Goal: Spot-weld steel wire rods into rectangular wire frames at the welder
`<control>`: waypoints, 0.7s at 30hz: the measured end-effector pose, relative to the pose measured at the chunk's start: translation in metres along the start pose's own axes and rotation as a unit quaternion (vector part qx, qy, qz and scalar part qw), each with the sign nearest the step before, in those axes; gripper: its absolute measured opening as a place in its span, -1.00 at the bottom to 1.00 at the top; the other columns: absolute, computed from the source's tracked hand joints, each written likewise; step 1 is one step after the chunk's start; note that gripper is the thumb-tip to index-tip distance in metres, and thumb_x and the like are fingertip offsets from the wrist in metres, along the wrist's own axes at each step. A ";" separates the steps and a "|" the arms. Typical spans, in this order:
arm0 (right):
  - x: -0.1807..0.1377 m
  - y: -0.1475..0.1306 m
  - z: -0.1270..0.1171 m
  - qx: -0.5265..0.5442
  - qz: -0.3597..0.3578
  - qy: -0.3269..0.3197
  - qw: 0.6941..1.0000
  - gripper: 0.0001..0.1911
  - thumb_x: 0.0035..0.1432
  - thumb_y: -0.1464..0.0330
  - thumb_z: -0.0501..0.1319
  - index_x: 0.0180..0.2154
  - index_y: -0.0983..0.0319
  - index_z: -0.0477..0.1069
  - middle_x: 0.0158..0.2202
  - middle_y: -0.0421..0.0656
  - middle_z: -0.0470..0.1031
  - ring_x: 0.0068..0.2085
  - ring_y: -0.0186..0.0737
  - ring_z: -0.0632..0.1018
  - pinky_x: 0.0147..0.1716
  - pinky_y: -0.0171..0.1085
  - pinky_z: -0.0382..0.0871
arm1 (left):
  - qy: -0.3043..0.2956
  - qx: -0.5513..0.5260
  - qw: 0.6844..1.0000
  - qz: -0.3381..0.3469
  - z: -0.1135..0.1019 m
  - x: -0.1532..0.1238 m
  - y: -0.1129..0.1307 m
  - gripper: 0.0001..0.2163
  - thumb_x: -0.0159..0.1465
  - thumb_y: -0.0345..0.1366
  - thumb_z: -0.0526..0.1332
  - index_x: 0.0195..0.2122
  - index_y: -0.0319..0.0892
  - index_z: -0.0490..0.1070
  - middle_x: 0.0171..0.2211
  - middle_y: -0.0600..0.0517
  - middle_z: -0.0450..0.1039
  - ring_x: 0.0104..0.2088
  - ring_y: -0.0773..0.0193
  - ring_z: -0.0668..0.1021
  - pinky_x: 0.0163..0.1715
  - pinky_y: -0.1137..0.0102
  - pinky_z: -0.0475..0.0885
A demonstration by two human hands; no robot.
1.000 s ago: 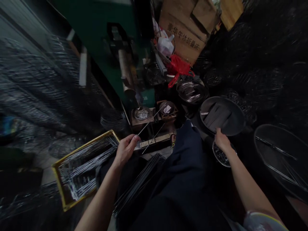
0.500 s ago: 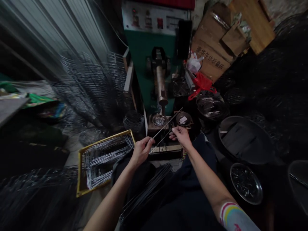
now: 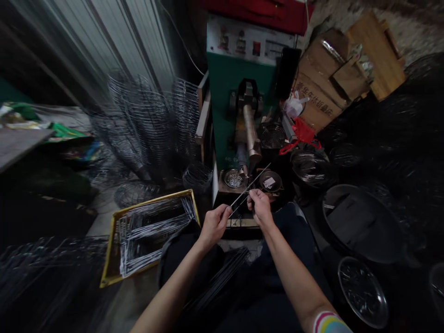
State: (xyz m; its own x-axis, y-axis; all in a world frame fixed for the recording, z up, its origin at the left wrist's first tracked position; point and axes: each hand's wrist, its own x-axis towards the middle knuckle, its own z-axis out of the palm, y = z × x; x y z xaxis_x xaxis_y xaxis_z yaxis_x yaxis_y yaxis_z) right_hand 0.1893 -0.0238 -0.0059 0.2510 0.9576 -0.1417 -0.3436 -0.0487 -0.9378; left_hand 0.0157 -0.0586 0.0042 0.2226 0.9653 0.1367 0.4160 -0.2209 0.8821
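My left hand (image 3: 215, 226) is closed in a pinch on a thin metal wire (image 3: 261, 174), which slants up to the right in front of the machine. Close by, my right hand (image 3: 261, 208) has thumb and fingers pinched at a second thin wire length (image 3: 238, 207) that runs down toward the left hand. Whether both lengths are one bent piece I cannot tell. Just beyond the fingers, a small dish of shiny metal bits (image 3: 233, 179) sits under the metal arm (image 3: 250, 132) of a green machine (image 3: 222, 101). Dark wires (image 3: 222, 280) lie across my lap.
At left stands a yellow crate (image 3: 108, 252) of bent wire pieces, with stacked wire racks (image 3: 149, 120) behind. A dark dish (image 3: 276, 186) holding a pale scrap is right of the bits. Further right are a large dark round container (image 3: 367, 231), a clear-rimmed bowl (image 3: 362, 291) and cardboard (image 3: 315, 88).
The view has shifted, so the machine and both hands appear further right and lower. My hands keep their pinch on the wire, and the right hand sits slightly closer to the left.
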 end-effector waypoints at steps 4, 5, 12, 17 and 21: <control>0.003 -0.002 0.002 0.010 -0.006 0.004 1.000 -0.64 -0.09 0.13 0.38 -0.49 0.22 0.30 -0.65 -0.33 0.33 -0.68 -0.49 0.27 -0.74 -0.48 0.06 | 0.008 -0.010 1.000 -0.002 -0.001 0.002 0.000 -0.67 0.35 -0.12 0.02 -0.37 -0.20 0.44 -0.57 0.10 0.30 -0.53 0.34 0.33 -0.47 0.48 0.21; 0.004 -0.003 0.003 0.010 -0.006 0.005 1.000 -0.64 -0.10 0.13 0.38 -0.49 0.22 0.30 -0.65 -0.33 0.32 -0.68 -0.49 0.27 -0.74 -0.48 0.06 | 0.009 -0.011 1.000 -0.002 -0.001 0.003 0.000 -0.67 0.35 -0.12 0.02 -0.37 -0.20 0.44 -0.58 0.11 0.28 -0.54 0.34 0.32 -0.48 0.48 0.21; 0.012 -0.007 0.007 0.019 -0.008 -0.003 1.000 -0.65 -0.12 0.16 0.39 -0.50 0.22 0.30 -0.65 -0.34 0.31 -0.68 -0.50 0.26 -0.74 -0.48 0.04 | 0.016 -0.004 1.000 0.003 -0.001 0.009 -0.003 -0.68 0.36 -0.12 0.02 -0.36 -0.20 0.44 -0.61 0.14 0.23 -0.56 0.36 0.29 -0.50 0.47 0.18; 0.018 -0.005 0.010 0.042 -0.011 -0.010 0.999 -0.66 -0.13 0.18 0.40 -0.50 0.23 0.30 -0.65 -0.34 0.31 -0.68 -0.52 0.26 -0.73 -0.50 0.03 | 0.021 -0.001 1.000 0.007 -0.003 0.014 -0.003 -0.68 0.36 -0.13 0.01 -0.36 -0.20 0.43 -0.59 0.12 0.27 -0.55 0.35 0.31 -0.48 0.47 0.19; 0.022 -0.005 0.011 0.050 -0.012 -0.015 0.999 -0.66 -0.12 0.20 0.40 -0.50 0.23 0.29 -0.64 -0.34 0.32 -0.68 -0.52 0.26 -0.73 -0.50 0.03 | 0.027 0.001 1.000 0.006 -0.004 0.016 -0.001 -0.68 0.35 -0.12 0.01 -0.38 -0.20 0.43 -0.61 0.14 0.23 -0.56 0.36 0.29 -0.49 0.47 0.18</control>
State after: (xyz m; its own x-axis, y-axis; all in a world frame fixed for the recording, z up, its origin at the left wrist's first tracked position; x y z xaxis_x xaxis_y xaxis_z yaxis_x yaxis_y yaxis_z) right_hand 0.1866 0.0008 -0.0013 0.2334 0.9662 -0.1095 -0.4276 0.0009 -0.9039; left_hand 0.0156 -0.0421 0.0071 0.1796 0.9687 0.1716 0.4161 -0.2329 0.8790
